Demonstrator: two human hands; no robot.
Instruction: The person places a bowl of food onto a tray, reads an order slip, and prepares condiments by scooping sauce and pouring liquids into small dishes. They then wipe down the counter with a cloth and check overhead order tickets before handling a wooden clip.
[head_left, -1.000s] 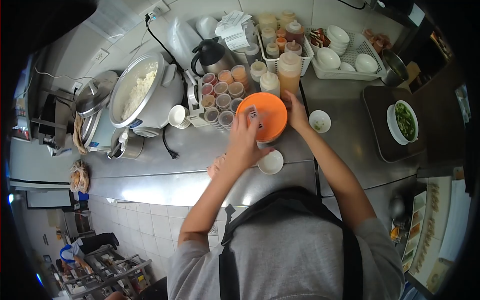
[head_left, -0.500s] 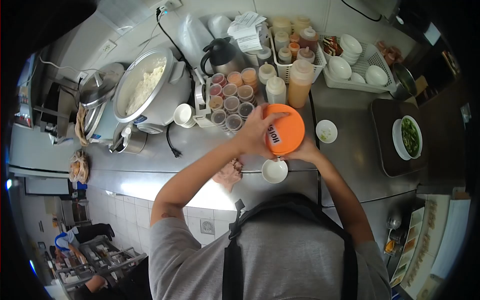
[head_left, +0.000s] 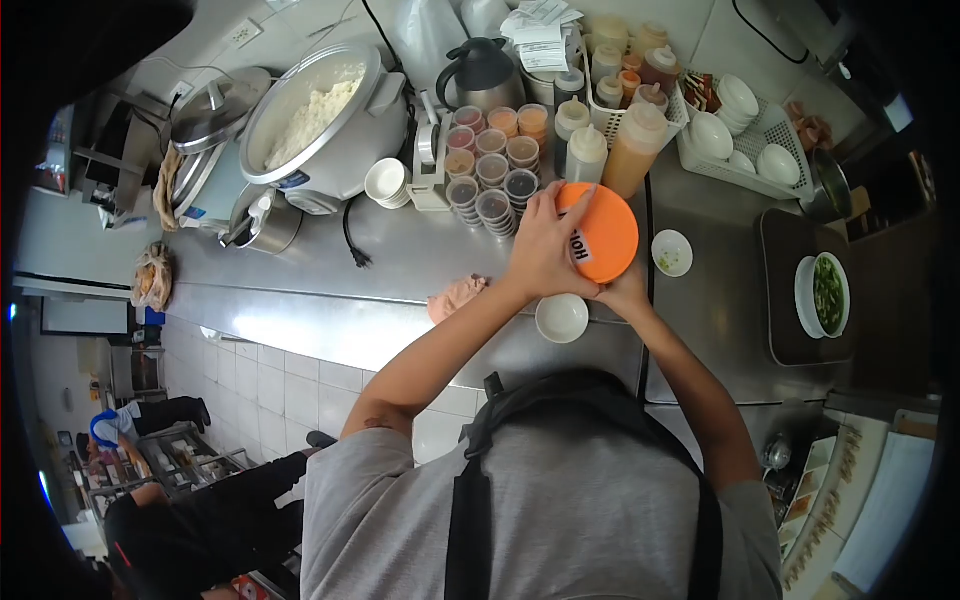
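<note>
Both my hands grip a round container with an orange lid [head_left: 608, 232] that carries a white label. My left hand [head_left: 545, 245] wraps the lid's left side, fingers over the top edge. Low on the right side, my right hand [head_left: 625, 290] holds the container, its fingers partly hidden. Just below stands an empty white bowl [head_left: 562, 318]. To the right, a small white bowl [head_left: 672, 253] has green bits in it. Squeeze bottles [head_left: 586, 155] and lidded sauce cups [head_left: 492, 170] stand behind. A pinkish cloth [head_left: 457, 299] lies left of the bowl.
A large rice cooker [head_left: 318, 115] and stacked white cups [head_left: 387, 182] stand left. Rear right is a basket [head_left: 745, 165] of bowls; a dark tray [head_left: 790, 300] holds a bowl of greens [head_left: 828, 294]. Other people [head_left: 200, 525] are at the lower left.
My left hand has gone from over the lid to gripping its left side, and my right hand from beside a bottle to the container's underside. Another person's dark-clothed legs now show more at lower left.
</note>
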